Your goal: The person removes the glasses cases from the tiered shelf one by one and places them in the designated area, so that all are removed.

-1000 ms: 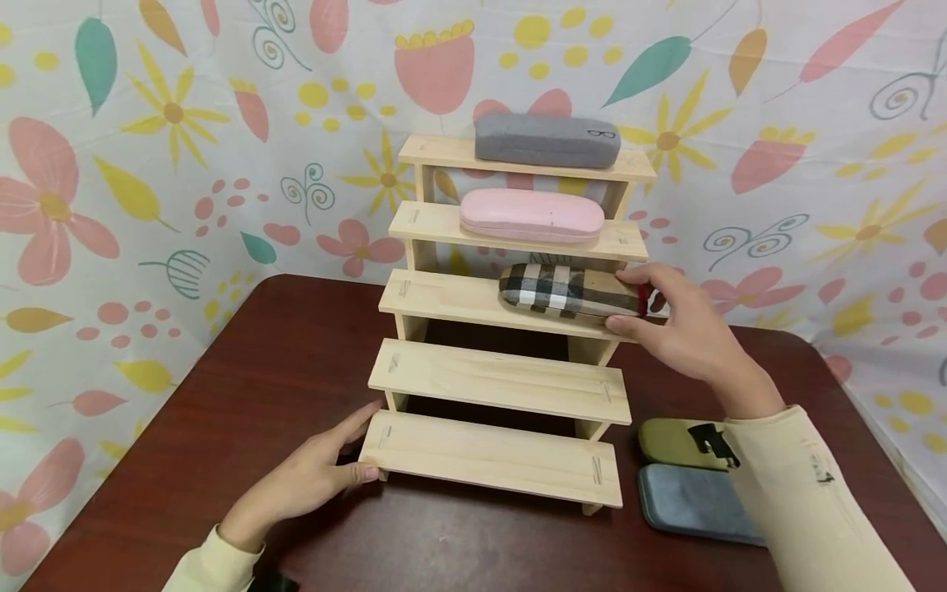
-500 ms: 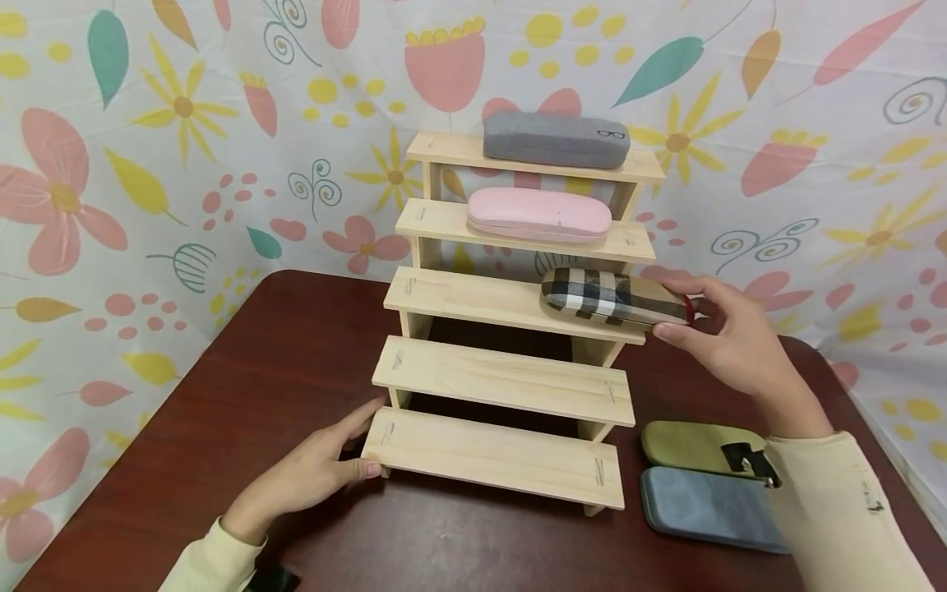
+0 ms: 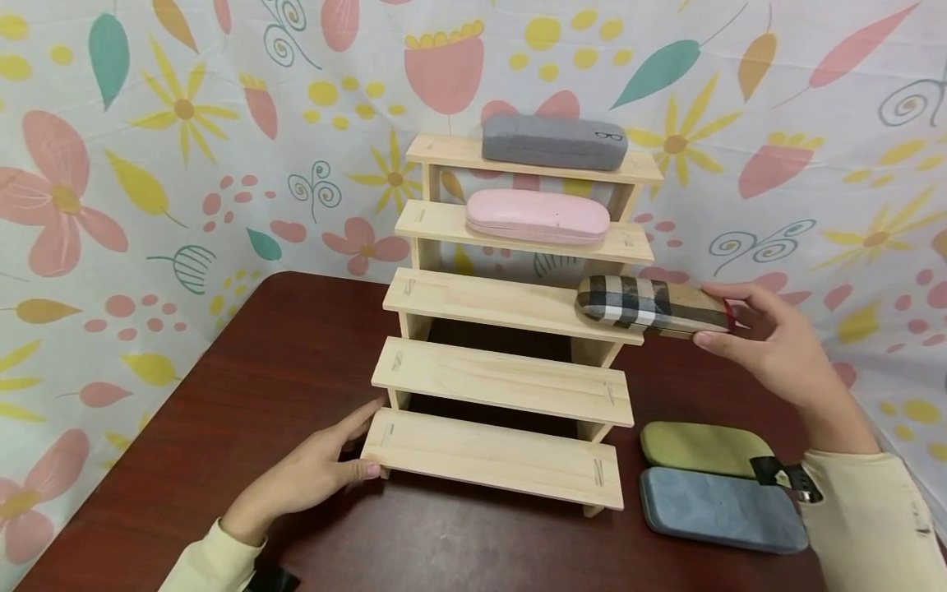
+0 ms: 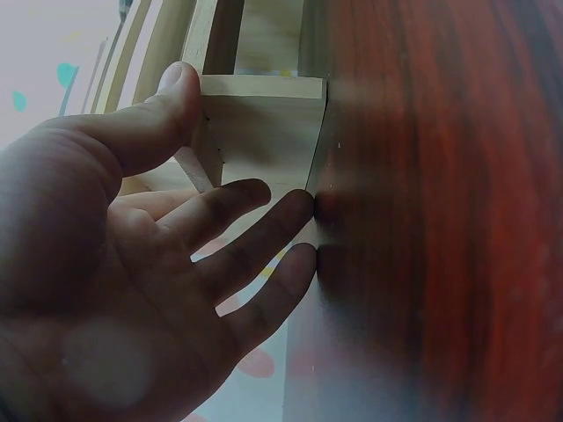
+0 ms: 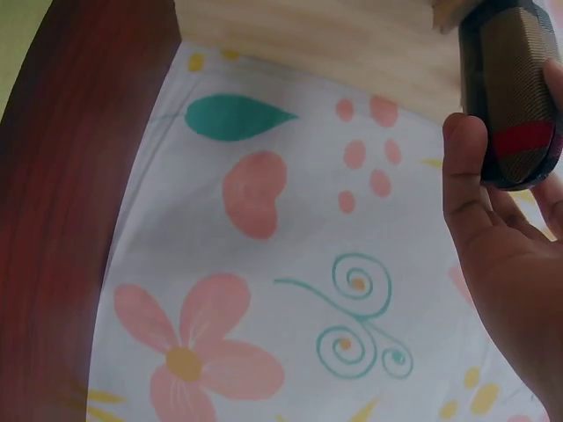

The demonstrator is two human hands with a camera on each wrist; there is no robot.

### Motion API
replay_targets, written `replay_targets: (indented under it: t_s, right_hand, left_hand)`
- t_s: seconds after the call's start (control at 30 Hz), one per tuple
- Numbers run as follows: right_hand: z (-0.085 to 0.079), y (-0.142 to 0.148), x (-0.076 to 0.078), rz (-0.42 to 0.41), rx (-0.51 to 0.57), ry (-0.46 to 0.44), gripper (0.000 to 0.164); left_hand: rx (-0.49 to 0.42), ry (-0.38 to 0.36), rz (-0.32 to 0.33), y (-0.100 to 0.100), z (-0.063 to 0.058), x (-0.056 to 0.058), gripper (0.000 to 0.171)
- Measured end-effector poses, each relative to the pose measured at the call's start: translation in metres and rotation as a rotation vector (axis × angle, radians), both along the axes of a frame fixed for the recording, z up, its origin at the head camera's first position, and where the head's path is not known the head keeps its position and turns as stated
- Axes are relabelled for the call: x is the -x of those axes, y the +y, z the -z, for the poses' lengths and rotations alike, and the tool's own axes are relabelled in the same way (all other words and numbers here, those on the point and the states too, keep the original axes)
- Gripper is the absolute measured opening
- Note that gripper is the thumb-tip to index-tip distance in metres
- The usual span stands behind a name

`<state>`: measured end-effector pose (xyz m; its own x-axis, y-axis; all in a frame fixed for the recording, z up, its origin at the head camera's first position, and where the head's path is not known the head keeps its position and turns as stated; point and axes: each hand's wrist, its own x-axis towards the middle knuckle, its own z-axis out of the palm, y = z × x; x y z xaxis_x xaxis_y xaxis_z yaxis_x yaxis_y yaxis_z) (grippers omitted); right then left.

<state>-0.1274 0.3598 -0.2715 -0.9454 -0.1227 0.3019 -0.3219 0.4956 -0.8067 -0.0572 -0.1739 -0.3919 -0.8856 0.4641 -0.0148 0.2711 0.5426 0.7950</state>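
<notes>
My right hand (image 3: 777,345) pinches the right end of a plaid glasses case (image 3: 651,306) between thumb and fingers. Its left end overlaps the right end of the middle shelf, while the rest juts out past the stand's side. In the right wrist view the same plaid case (image 5: 512,97) shows a red stripe near the gripped end. My left hand (image 3: 307,473) rests against the lower left end of a five-step wooden stand (image 3: 488,456), thumb at the bottom step's edge. In the left wrist view the fingers (image 4: 264,237) are spread and loosely extended beside the stand.
A grey glasses case (image 3: 551,141) lies on the top step, and a pink glasses case (image 3: 536,215) on the step below. Right of the stand, a green case (image 3: 703,446) and a blue case (image 3: 721,510) lie side by side on the dark red table (image 3: 444,547). A flowered cloth (image 3: 244,123) hangs behind.
My right hand has drawn the plaid glasses case to the right along the middle shelf and partly off its end. The left hand stays at the stand.
</notes>
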Motion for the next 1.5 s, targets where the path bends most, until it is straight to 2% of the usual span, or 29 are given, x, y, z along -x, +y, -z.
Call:
replay_targets:
  t_s: [0.07,0.2,0.3,0.43,0.63,0.83,0.97,1.1,1.3,1.5]
  right_hand:
    - [0.001,0.005,-0.001,0.019,-0.028,0.000,0.058]
    - [0.002,0.014,-0.004,-0.003,0.013,-0.014,0.060]
    - [0.003,0.021,-0.006,0.020,0.002,-0.051,0.060]
    - [0.003,0.027,-0.010,0.105,-0.128,-0.068,0.062]
    - [0.003,0.035,-0.018,0.153,-0.310,-0.044,0.064]
    - [0.007,0.043,-0.022,0.197,-0.277,-0.051,0.061]
    - [0.013,0.052,-0.025,0.180,-0.294,-0.025,0.061]
    - [0.020,0.062,-0.027,0.182,-0.371,-0.024,0.062]
    - [0.030,0.073,-0.025,0.205,-0.489,-0.111,0.067]
    - [0.045,0.083,-0.021,0.134,-0.557,-0.187,0.067]
  left_hand:
    - [0.002,-0.003,-0.001,0.000,0.000,0.000,0.084]
    - [0.004,-0.023,-0.008,0.000,0.000,0.001,0.085]
    - [0.000,-0.026,-0.008,0.000,0.001,0.002,0.086]
    - [-0.002,-0.023,-0.006,-0.001,0.000,0.002,0.085]
    - [0.003,-0.023,-0.002,0.000,-0.002,0.000,0.084]
    - [0.004,-0.030,-0.014,0.000,-0.001,0.000,0.085]
    - [0.001,-0.034,-0.018,0.000,0.000,0.001,0.086]
    - [0.001,-0.022,-0.007,0.000,0.001,0.002,0.086]
    - [0.000,-0.025,-0.005,0.000,0.002,0.002,0.086]
    - [-0.007,-0.039,-0.010,-0.001,0.002,0.001,0.086]
